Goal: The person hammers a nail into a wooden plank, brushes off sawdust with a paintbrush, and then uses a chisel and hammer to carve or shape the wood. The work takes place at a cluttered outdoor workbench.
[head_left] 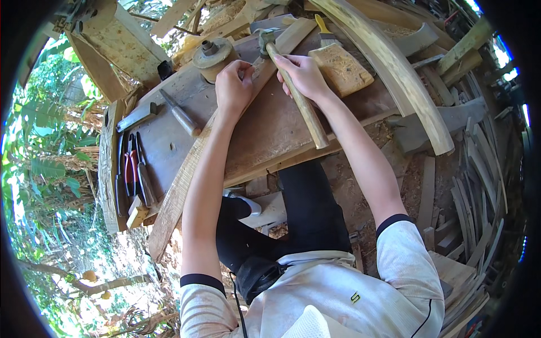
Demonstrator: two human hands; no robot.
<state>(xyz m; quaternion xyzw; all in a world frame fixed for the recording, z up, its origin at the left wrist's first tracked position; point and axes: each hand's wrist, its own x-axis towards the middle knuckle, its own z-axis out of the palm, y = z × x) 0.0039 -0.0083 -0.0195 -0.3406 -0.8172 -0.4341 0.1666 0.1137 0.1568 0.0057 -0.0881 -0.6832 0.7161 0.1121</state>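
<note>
A long wooden plank (196, 150) lies slantwise across the brown workbench (264, 124), its near end jutting past the front left edge. My left hand (234, 89) rests over the plank with fingers curled into a pinch; what they hold, if anything, is too small to make out. To its right, my right hand (305, 75) is wrapped round the wooden handle of a hammer (308, 115). The hammer's metal head (266, 38) is at the plank, beyond my left hand, and the handle's end points back toward me.
A round wooden block with a metal fitting (212, 55) stands behind my left hand. A chisel-like tool (180, 114) and red-handled pliers (133, 165) lie left. At right are a wooden slab (341, 69), a yellow-handled brush (324, 32) and a long curved timber (399, 72).
</note>
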